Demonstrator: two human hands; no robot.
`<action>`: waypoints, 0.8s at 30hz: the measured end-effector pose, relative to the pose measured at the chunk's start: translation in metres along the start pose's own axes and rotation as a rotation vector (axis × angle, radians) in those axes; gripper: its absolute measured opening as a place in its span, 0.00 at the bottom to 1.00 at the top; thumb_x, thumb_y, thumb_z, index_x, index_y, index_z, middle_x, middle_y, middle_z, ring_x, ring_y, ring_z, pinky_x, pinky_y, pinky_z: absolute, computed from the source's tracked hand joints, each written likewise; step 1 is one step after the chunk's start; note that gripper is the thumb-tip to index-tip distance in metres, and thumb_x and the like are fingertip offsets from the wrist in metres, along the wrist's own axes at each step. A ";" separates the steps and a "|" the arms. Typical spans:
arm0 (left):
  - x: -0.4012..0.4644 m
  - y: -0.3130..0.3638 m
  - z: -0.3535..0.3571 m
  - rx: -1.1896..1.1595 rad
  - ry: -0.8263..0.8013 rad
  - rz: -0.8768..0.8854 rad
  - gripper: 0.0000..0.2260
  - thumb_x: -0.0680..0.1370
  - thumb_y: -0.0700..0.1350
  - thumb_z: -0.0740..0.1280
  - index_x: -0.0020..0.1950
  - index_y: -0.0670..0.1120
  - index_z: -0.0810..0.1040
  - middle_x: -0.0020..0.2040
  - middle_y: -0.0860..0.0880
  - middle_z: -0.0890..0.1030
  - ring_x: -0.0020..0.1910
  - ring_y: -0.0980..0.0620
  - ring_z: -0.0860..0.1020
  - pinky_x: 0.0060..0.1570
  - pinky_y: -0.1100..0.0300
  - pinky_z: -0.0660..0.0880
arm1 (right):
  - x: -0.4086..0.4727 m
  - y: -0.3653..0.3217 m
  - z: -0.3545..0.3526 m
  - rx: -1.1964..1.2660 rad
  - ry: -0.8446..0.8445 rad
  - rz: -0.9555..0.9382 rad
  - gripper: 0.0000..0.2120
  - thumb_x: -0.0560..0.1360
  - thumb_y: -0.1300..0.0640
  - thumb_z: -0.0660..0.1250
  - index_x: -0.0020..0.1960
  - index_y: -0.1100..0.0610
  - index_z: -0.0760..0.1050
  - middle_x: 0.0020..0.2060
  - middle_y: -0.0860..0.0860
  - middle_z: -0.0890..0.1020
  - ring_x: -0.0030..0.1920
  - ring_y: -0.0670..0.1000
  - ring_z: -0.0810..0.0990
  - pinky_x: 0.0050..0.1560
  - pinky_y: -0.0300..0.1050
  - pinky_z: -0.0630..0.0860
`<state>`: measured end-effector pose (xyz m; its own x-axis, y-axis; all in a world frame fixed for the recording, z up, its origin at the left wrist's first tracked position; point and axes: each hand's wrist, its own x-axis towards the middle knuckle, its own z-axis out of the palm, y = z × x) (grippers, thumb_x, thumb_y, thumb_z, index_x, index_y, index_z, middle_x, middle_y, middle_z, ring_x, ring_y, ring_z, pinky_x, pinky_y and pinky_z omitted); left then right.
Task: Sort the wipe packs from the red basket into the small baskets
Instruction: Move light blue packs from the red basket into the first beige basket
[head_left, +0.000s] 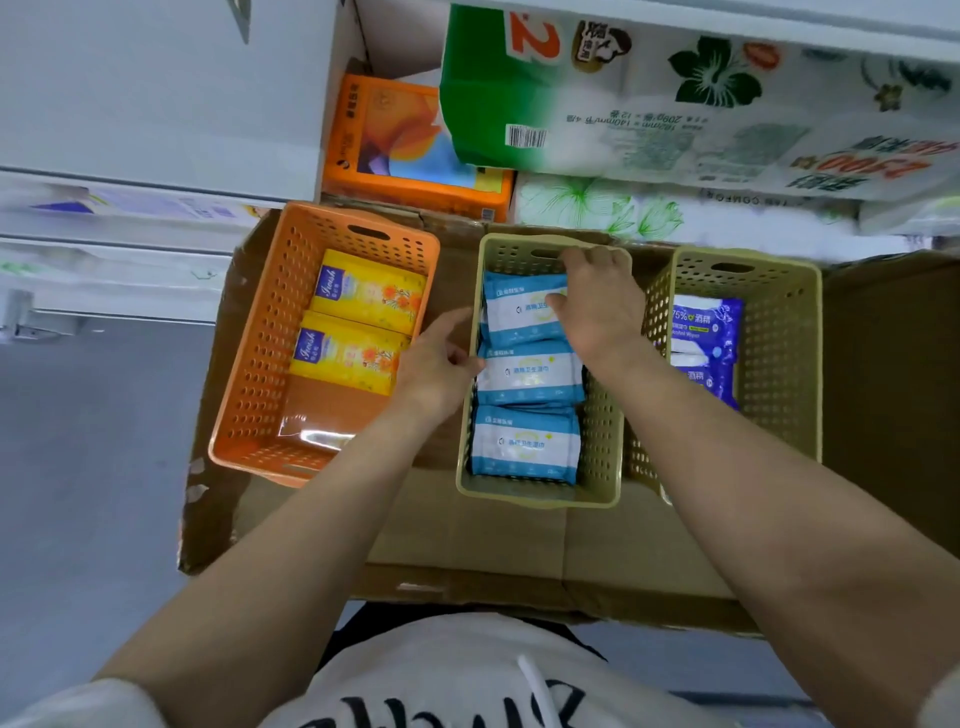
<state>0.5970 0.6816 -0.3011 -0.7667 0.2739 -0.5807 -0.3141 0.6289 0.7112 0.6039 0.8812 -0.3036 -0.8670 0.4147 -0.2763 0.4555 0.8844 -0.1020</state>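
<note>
We see flattened cardboard (467, 535) on grey floor (93, 467), tissue packages (649, 104) behind; our right hand (597, 301) pinches a blue pack (519, 312), left hand (441, 364) gripping the beige basket (540, 496)

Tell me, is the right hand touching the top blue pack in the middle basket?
Touching. The head view shows the right hand with its thumb lying across the far blue wipe pack.

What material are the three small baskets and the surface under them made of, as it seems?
The orange basket and two beige baskets look like moulded plastic: perforated walls, smooth matte rims, cut-out handles. The surface looks like flattened brown cardboard: creases and torn edges.
</note>
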 end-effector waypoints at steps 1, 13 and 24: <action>0.001 -0.001 0.000 -0.010 -0.012 -0.010 0.28 0.76 0.41 0.71 0.72 0.60 0.67 0.46 0.51 0.79 0.48 0.54 0.79 0.43 0.56 0.80 | -0.006 -0.001 0.003 -0.037 0.048 -0.013 0.24 0.76 0.49 0.70 0.69 0.54 0.70 0.64 0.58 0.72 0.66 0.60 0.67 0.53 0.54 0.76; 0.009 -0.011 0.001 -0.070 -0.075 -0.008 0.28 0.77 0.40 0.70 0.71 0.63 0.68 0.45 0.51 0.79 0.48 0.52 0.80 0.48 0.49 0.82 | -0.018 -0.019 0.016 -0.029 -0.026 0.023 0.30 0.75 0.39 0.67 0.71 0.51 0.68 0.65 0.56 0.70 0.67 0.57 0.65 0.60 0.55 0.73; 0.005 -0.010 0.001 -0.050 -0.064 0.053 0.28 0.78 0.41 0.69 0.73 0.60 0.67 0.45 0.51 0.78 0.49 0.51 0.79 0.48 0.51 0.82 | -0.020 -0.027 0.016 -0.059 -0.050 0.040 0.31 0.74 0.42 0.69 0.73 0.52 0.66 0.67 0.56 0.69 0.69 0.57 0.64 0.59 0.57 0.72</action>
<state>0.5966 0.6774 -0.3120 -0.7461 0.3530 -0.5645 -0.3025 0.5755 0.7598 0.6126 0.8456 -0.3105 -0.8368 0.4398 -0.3261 0.4752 0.8792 -0.0339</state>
